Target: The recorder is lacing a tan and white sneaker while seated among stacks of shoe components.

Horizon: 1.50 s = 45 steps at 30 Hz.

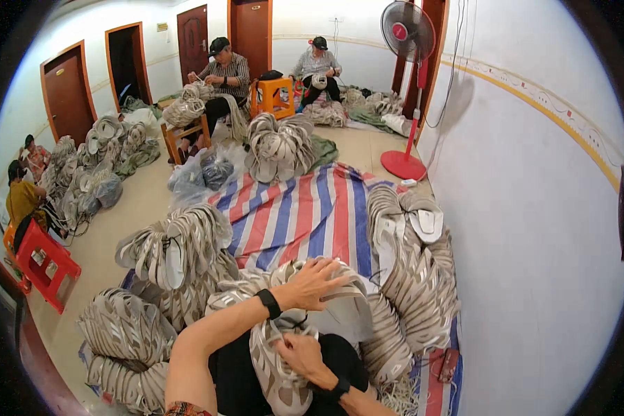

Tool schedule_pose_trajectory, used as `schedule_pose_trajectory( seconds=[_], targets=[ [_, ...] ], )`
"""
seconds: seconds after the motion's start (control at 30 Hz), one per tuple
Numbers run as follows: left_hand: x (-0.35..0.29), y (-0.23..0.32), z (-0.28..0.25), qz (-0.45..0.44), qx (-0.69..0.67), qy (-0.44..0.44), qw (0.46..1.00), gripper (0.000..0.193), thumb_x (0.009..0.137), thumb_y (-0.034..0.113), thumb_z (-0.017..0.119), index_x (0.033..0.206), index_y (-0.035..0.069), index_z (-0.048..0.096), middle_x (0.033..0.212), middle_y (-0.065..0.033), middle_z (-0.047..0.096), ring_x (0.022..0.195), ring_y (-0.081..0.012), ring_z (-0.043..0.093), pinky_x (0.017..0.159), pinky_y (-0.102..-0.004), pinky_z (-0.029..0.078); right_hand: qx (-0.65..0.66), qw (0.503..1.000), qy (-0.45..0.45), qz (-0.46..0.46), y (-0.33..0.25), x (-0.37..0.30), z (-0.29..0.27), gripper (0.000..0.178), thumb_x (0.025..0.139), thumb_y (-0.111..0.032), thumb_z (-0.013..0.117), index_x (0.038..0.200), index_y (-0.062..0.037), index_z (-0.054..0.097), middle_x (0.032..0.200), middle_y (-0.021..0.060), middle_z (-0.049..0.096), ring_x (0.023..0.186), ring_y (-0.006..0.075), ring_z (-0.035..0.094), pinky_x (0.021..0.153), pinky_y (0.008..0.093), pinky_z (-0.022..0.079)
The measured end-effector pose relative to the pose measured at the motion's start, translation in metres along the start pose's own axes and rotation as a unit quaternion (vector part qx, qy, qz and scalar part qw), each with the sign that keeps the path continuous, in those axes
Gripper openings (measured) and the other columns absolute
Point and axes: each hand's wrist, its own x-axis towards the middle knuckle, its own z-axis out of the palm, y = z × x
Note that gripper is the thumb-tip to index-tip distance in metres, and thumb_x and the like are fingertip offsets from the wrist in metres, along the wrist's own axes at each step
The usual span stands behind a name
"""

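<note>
A beige-and-white shoe upper (270, 371) lies across my lap, its toe pointing toward me. My right hand (304, 359) is closed at its lacing opening, with curled fingers and the thumb against the edge; any lace there is too small to make out. Just beyond, my left hand (317, 283) rests with fingers spread over a bundle of nested shoe uppers (350, 308), whose pale inner side faces right. Dark cord shows between the bundle and the upper in my lap.
Stacked bundles of uppers stand at left (177, 253) and right (419, 291) on a striped tarp (305, 215). Farther off are a red fan (403, 165), an orange stool (276, 97), a red stool (45, 263) and several seated people among more bundles. A white wall (534, 243) runs along the right.
</note>
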Motion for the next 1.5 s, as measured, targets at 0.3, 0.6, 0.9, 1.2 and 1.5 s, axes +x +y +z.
schedule_pose_trajectory(
  seconds=[0.3, 0.6, 0.9, 1.2, 1.5],
  targets=[
    [-0.064, -0.044, 0.02, -0.172, -0.14, 0.178, 0.959, 0.075, 0.061, -0.002, 0.056, 0.131, 0.003, 0.029, 0.127, -0.0242, 0.032, 0.117, -0.0413, 0.034, 0.1, -0.0413, 0.031, 0.397, 0.899, -0.071, 0.169, 0.068, 0.032, -0.061, 0.018, 0.082, -0.017, 0.057, 0.076, -0.0007, 0.061, 0.064, -0.0038, 0.055, 0.058, 0.0048, 0.043, 0.051, 0.0245, 0.038],
    [-0.067, -0.039, 0.037, -0.003, -0.072, 0.211, 0.975, 0.064, 0.068, -0.009, 0.049, 0.127, 0.007, 0.035, 0.127, -0.02, 0.037, 0.117, -0.037, 0.04, 0.098, -0.0412, 0.036, 0.242, 0.965, -0.102, 0.001, 0.065, 0.02, -0.078, 0.014, 0.081, -0.017, 0.057, 0.078, -0.0036, 0.06, 0.072, -0.0024, 0.054, 0.062, 0.006, 0.046, 0.058, 0.0221, 0.04],
    [-0.054, -0.026, 0.033, -0.105, -0.052, 0.175, 0.978, 0.067, 0.068, -0.005, 0.055, 0.13, 0.007, 0.033, 0.131, -0.02, 0.032, 0.118, -0.0362, 0.039, 0.094, -0.0444, 0.035, 0.202, 0.965, -0.124, 0.114, 0.109, 0.053, -0.142, 0.03, 0.083, -0.024, 0.057, 0.096, 0.0032, 0.056, 0.084, 0.0034, 0.058, 0.073, 0.0104, 0.052, 0.065, 0.0263, 0.044],
    [-0.12, -0.029, 0.016, -0.294, -0.347, 0.016, 0.89, 0.051, 0.069, 0.006, 0.058, 0.117, 0.001, 0.042, 0.108, -0.0159, 0.046, 0.101, -0.0287, 0.048, 0.09, -0.034, 0.038, 0.042, 0.95, -0.243, -0.191, -0.008, -0.042, -0.124, 0.036, 0.077, -0.008, 0.058, 0.113, -0.0031, 0.052, 0.092, 0.0119, 0.06, 0.079, 0.028, 0.058, 0.073, 0.0315, 0.047],
    [-0.094, -0.012, 0.0, -0.322, -0.392, -0.331, 0.796, 0.038, 0.074, 0.019, 0.054, 0.109, 0.005, 0.046, 0.087, -0.0087, 0.053, 0.077, -0.0138, 0.052, 0.056, -0.0287, 0.042, -0.017, 0.996, -0.028, 0.08, 0.161, 0.025, -0.102, 0.045, 0.076, -0.016, 0.055, 0.116, 0.0015, 0.047, 0.096, 0.0182, 0.061, 0.086, 0.0267, 0.06, 0.073, 0.0331, 0.047]
  ],
)
